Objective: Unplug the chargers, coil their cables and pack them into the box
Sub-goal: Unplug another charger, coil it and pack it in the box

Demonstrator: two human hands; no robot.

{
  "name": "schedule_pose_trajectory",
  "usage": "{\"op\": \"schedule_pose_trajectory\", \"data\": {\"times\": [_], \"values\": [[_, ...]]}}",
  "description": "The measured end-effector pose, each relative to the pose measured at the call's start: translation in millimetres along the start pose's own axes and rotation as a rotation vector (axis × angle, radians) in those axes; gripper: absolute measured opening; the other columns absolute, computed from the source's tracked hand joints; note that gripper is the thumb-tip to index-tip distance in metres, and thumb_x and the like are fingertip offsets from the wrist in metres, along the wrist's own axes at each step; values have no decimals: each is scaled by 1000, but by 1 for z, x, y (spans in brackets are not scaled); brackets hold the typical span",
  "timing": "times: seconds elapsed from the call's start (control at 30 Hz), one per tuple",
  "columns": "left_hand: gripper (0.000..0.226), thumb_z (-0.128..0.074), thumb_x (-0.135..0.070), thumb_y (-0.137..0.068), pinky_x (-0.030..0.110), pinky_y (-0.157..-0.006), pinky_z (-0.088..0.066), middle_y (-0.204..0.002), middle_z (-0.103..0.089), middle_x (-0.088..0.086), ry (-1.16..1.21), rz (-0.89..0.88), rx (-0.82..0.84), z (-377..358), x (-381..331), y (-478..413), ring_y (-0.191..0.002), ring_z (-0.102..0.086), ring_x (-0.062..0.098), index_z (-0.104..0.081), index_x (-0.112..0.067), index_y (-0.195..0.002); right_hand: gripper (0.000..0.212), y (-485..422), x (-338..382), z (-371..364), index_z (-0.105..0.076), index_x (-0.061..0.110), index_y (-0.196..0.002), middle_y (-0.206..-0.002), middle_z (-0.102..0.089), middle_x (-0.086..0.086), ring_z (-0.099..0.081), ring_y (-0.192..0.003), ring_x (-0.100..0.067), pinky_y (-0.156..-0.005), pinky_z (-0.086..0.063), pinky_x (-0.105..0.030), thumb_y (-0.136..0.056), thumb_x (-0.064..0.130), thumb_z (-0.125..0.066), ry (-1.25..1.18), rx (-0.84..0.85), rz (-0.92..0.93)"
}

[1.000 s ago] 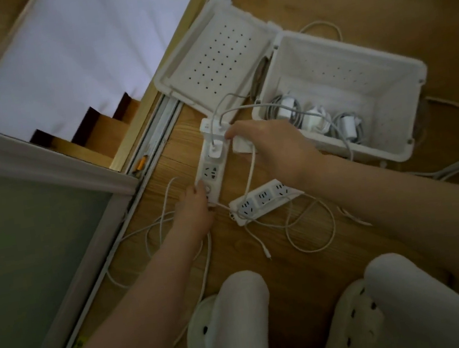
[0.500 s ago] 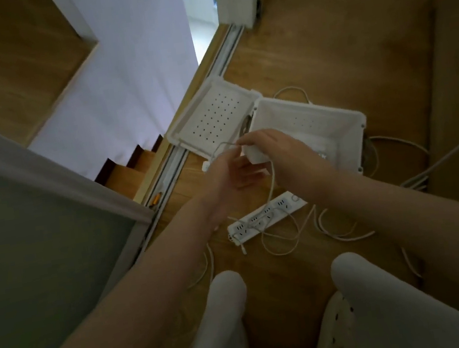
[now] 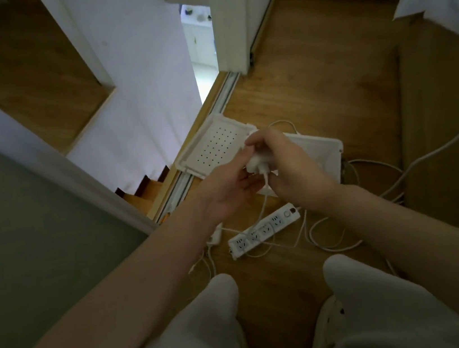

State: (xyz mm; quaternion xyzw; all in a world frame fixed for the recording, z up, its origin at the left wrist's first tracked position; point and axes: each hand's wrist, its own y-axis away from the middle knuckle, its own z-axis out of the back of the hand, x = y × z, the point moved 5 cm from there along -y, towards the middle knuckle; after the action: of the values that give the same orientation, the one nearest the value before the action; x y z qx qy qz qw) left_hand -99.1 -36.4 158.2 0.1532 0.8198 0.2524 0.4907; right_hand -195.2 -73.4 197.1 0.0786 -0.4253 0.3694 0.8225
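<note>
There is 1 left hand point(image 3: 225, 195), 1 right hand point(image 3: 289, 165), 1 white plastic charger block point(image 3: 253, 164) trailing 1 thin white cable point(image 3: 264, 198), 1 white perforated plastic box point(image 3: 332, 146) with 1 open lid point(image 3: 213, 149), and 2 white power strips: 1 middle strip point(image 3: 264, 233) in full view, 1 left strip point(image 3: 216, 234) partly hidden.

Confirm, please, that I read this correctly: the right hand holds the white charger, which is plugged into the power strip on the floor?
Not quite: the head view shows the right hand holding the white charger up, clear of the power strip on the floor, so it is unplugged.
</note>
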Motion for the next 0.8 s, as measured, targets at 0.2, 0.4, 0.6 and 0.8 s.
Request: {"op": "schedule_pose_trajectory", "data": {"times": [0.2, 0.4, 0.6, 0.8], "values": [[42, -48, -23, -97, 31, -78, -55, -115, -63, 19, -61, -139, -105, -17, -29, 26, -93, -65, 24, -45, 1, -132, 65, 15, 10, 23, -32, 13, -137, -132, -38, 0, -41, -119, -8, -91, -36, -6, -83, 0, -65, -230, -238, -311], [43, -46, -32, -98, 31, -69, -56, -94, -60, 13, 19, -206, -117, -33, -49, 54, -78, -62, 19, -41, -7, -133, 29, 36, 34, 9, -53, 10, -113, -98, -65, -4, -64, -99, -21, -97, -48, -36, -99, 31, -38, -625, 52, -451], [32, -45, -38, -97, 10, -36, -32, -81, -50, 6, 197, -304, -42, -36, -65, 75, -49, -44, 4, -50, -11, -114, 38, 67, 39, 20, -62, 17, -75, -54, -54, 16, -51, -56, -1, -70, -41, -22, -98, 35, -38, -322, 290, -350], [45, -41, -40, -96, 11, -32, -24, -57, -48, -4, -282, -261, 133, -39, -49, 99, -37, -35, 2, -49, -3, -120, 41, 89, 13, 48, -63, 15, -70, -61, -53, -4, -46, -53, -14, -55, -37, -23, -90, 47, -49, 31, 178, -416]]}}
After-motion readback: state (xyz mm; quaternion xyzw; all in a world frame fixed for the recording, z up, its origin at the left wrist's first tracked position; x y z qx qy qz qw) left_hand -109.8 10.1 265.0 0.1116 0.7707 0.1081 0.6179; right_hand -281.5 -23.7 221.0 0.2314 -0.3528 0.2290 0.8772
